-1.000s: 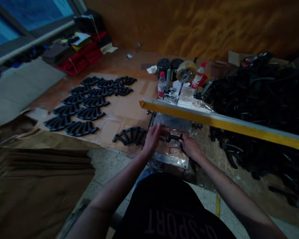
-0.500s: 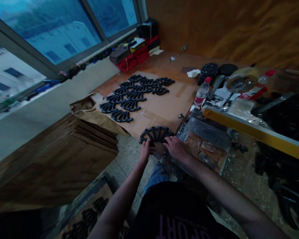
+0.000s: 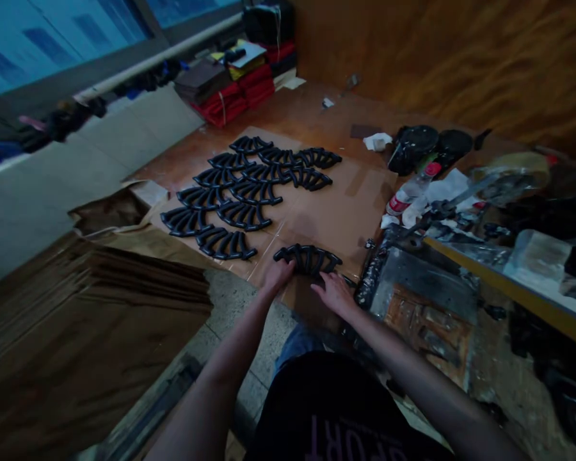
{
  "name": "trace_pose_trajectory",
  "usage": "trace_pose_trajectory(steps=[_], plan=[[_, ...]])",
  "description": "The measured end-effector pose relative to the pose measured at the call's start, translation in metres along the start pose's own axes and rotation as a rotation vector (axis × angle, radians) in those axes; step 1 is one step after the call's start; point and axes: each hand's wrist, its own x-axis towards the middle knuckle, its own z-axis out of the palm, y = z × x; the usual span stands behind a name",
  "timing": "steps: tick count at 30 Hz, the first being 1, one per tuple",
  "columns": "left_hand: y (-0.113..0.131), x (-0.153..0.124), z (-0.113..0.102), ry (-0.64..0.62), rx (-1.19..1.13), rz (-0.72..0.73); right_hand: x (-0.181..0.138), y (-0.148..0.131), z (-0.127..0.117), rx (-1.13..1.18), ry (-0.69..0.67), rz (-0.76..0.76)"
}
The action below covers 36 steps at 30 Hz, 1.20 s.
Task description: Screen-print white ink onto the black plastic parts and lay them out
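Observation:
Over the near edge of the cardboard sheet [image 3: 326,211] is a black, glossy, fan-shaped piece made of several curved ribs [image 3: 310,257]. My left hand [image 3: 279,275] is closed on its left end, with the fingertips partly hidden. My right hand [image 3: 336,293] holds its near right side, thumb apart from the fingers and fingertips against the black ribs. Whether the piece touches the cardboard I cannot tell. Several similar black fan-shaped pieces [image 3: 244,214] lie in overlapping rows farther off on the sheet.
Brown folded sheets [image 3: 139,288] are stacked at the left. A plastic bottle with a red cap [image 3: 410,192] leans near black round containers [image 3: 415,144] at the right. A yellow-edged bar [image 3: 504,285] crosses the right-hand bench. Red bundles [image 3: 240,99] lie by the window.
My hands have brought the black fan-shaped piece farther over the cardboard, closer to the laid-out rows. The view has shifted nearer to the sheet.

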Motion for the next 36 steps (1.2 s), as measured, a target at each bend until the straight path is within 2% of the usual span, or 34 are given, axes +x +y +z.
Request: trace_pose_trajectory(steps=[2, 4, 7, 9, 10, 13, 17, 19, 21, 24, 26, 28, 30, 33, 36], plan=[[0.003, 0.010, -0.013, -0.010, 0.054, 0.058, 0.003, -0.001, 0.001, 0.040, 0.011, 0.012], [0.002, 0.004, -0.016, 0.021, 0.109, 0.093, 0.002, 0.001, 0.002, 0.089, 0.030, 0.014], [-0.003, -0.023, -0.002, 0.213, 0.155, 0.214, -0.003, 0.004, 0.005, 0.156, 0.062, 0.025], [-0.003, -0.042, 0.016, 0.332, 0.156, 0.379, -0.004, 0.005, 0.006, 0.191, 0.081, 0.047], [-0.001, -0.049, 0.025, 0.353, 0.154, 0.459, -0.004, 0.004, 0.007, 0.206, 0.086, 0.060], [0.011, -0.055, 0.048, 0.327, 0.168, 0.570, 0.000, 0.001, 0.006, 0.234, 0.088, 0.098], [0.026, -0.038, 0.057, 0.268, 0.181, 0.548, 0.003, -0.003, 0.006, 0.273, 0.090, 0.129], [0.029, -0.024, 0.049, 0.253, 0.186, 0.583, 0.003, -0.003, 0.008, 0.308, 0.113, 0.138], [0.032, -0.004, 0.032, 0.246, 0.199, 0.694, 0.002, -0.004, 0.010, 0.326, 0.125, 0.137], [0.045, 0.037, -0.005, 0.211, 0.251, 0.920, 0.004, -0.007, 0.013, 0.260, 0.078, 0.071], [0.060, 0.070, -0.031, 0.186, 0.287, 0.995, 0.005, -0.011, 0.016, 0.181, 0.003, 0.036], [0.077, 0.101, -0.052, 0.171, 0.305, 0.967, 0.005, -0.016, 0.019, 0.123, -0.082, 0.042], [0.091, 0.126, -0.066, 0.171, 0.298, 0.858, 0.004, -0.019, 0.022, 0.092, -0.146, 0.067], [0.100, 0.150, -0.076, 0.207, 0.274, 0.677, 0.003, -0.021, 0.029, 0.084, -0.182, 0.090], [0.099, 0.161, -0.080, 0.268, 0.264, 0.563, 0.003, -0.018, 0.036, 0.109, -0.169, 0.094]])
